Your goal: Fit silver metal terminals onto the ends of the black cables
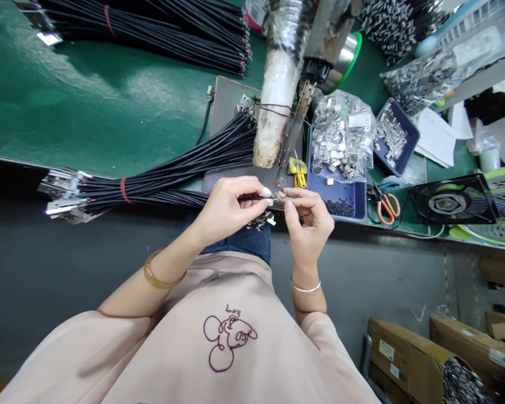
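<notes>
Black cable (252, 198) was pinched by the left hand (229, 209), small metal connector (281, 194) was gripped between the thumb and forefinger of the right hand (310, 221), near the green table (126, 101).

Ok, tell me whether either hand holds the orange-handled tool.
No, the orange-handled tool lies between the blue tray and the black fan, apart from the left hand and the right hand.

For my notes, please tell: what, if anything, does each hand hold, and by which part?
The left hand pinches a black cable near its end; the right hand holds a small metal piece, its gripped part unclear.
</notes>
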`<state>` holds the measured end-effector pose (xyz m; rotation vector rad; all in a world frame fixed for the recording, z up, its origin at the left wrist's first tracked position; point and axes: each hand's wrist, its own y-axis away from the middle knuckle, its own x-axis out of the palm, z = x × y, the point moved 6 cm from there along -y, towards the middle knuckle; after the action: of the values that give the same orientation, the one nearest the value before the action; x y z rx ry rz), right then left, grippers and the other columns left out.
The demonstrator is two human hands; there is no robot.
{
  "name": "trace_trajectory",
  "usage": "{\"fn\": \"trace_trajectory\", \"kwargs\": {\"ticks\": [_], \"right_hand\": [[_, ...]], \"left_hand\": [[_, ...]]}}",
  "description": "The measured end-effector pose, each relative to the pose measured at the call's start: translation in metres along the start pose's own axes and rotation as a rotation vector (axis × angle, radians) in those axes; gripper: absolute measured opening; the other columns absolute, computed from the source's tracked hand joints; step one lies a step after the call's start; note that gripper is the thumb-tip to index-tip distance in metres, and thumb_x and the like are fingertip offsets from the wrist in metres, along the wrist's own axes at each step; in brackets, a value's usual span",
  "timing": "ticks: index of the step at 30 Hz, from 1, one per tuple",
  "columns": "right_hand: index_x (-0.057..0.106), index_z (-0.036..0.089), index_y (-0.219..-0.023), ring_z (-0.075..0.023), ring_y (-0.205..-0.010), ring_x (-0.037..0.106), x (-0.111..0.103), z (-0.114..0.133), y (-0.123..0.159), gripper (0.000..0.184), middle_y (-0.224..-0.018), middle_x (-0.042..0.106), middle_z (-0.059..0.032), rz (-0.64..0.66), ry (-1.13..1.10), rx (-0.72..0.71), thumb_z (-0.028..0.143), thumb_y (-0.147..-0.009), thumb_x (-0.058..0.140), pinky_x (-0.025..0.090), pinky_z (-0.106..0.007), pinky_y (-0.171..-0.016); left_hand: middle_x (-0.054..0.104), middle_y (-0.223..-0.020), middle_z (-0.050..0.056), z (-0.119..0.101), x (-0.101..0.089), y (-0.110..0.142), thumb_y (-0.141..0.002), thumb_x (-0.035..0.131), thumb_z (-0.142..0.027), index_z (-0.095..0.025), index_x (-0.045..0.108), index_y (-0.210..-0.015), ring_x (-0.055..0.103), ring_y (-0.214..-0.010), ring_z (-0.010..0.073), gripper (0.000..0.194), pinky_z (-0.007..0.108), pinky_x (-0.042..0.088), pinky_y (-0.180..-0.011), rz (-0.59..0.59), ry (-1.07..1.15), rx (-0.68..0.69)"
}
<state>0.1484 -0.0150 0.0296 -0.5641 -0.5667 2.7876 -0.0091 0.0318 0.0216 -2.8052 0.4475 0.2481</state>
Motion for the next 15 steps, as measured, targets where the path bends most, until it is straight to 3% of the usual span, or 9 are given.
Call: {"fn": "trace_trajectory", "kwargs": {"ticks": [8, 12, 15], "right_hand": [[0.064, 0.021, -0.087, -0.0140, -0.086, 0.076, 0.004, -0.006, -0.004, 0.005, -0.102, 0.074, -0.0030, 0.071, -0.110, 0.050, 0.022, -0.092, 0.066, 0.064, -0.026, -0.075], [0.065, 0.023, -0.091, -0.0162, -0.090, 0.076, -0.004, 0.000, -0.002, 0.003, -0.104, 0.073, -0.0030, -0.066, -0.034, -0.062, 0.020, -0.092, 0.065, 0.065, -0.033, -0.081], [0.066, 0.023, -0.091, -0.0183, -0.093, 0.076, -0.004, 0.003, -0.001, 0.003, -0.105, 0.074, -0.0034, -0.076, 0.007, -0.086, 0.020, -0.091, 0.065, 0.065, -0.036, -0.082]], "left_hand": [[0.060, -0.065, 0.000, 0.008, 0.005, 0.002, -0.078, 0.065, -0.016, -0.011, 0.067, -0.071, 0.051, -0.058, 0.0078, 0.008, 0.018, 0.040, -0.054, 0.031, 0.079, -0.090], [0.066, -0.068, 0.003, 0.013, 0.007, 0.003, -0.081, 0.065, -0.021, -0.011, 0.071, -0.076, 0.055, -0.059, 0.0099, 0.013, 0.019, 0.042, -0.054, 0.025, 0.079, -0.147], [0.065, -0.066, 0.003, 0.013, 0.006, 0.001, -0.081, 0.064, -0.022, -0.010, 0.072, -0.075, 0.054, -0.059, 0.0099, 0.016, 0.020, 0.039, -0.053, 0.025, 0.050, -0.141]]}}
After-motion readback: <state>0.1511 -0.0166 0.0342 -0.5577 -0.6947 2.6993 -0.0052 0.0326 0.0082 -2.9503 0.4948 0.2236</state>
